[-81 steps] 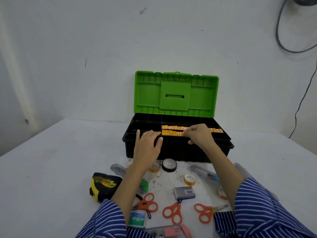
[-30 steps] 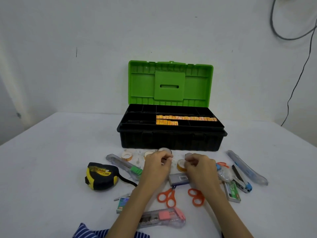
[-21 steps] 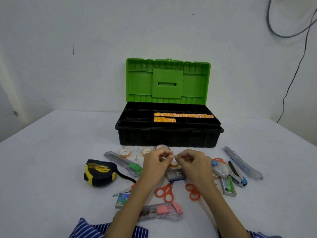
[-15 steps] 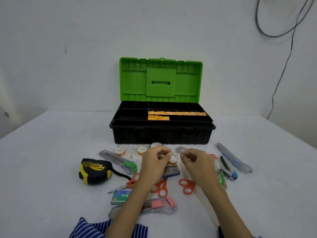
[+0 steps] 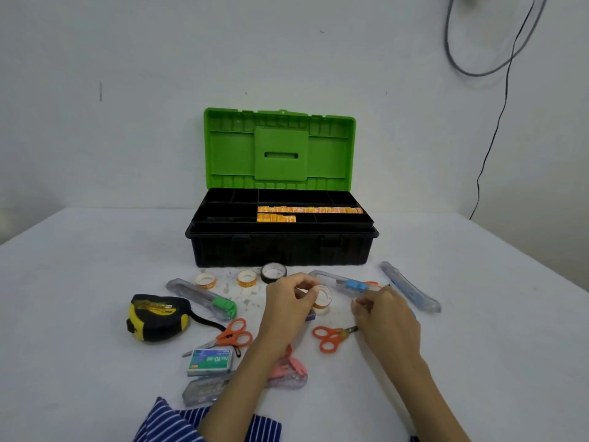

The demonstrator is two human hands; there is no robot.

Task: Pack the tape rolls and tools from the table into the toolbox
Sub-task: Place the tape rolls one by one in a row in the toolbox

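Observation:
The black toolbox [image 5: 280,250] stands open with its green lid [image 5: 280,148] upright; rows of small orange boxes [image 5: 307,210] lie in its top tray. In front of it my left hand [image 5: 288,306] pinches a small clear tape roll [image 5: 323,299] just above the table. My right hand [image 5: 384,312] hovers to its right with fingers curled on something small and pale that I cannot identify. Three more tape rolls [image 5: 247,278] lie by the box's front wall. Utility knives [image 5: 204,298], orange scissors [image 5: 330,336] and a yellow tape measure [image 5: 156,317] are spread around.
A staples box [image 5: 210,362] and a pink-slider knife [image 5: 288,374] lie near my left forearm. A second pair of scissors [image 5: 234,334], a blue-slider knife [image 5: 342,282] and a long clear knife [image 5: 411,287] surround my hands. A black cable [image 5: 490,135] hangs on the wall.
Both hands came back from the toolbox tray to the table. My left hand picked up a small tape roll; my right hand then drew away to the right.

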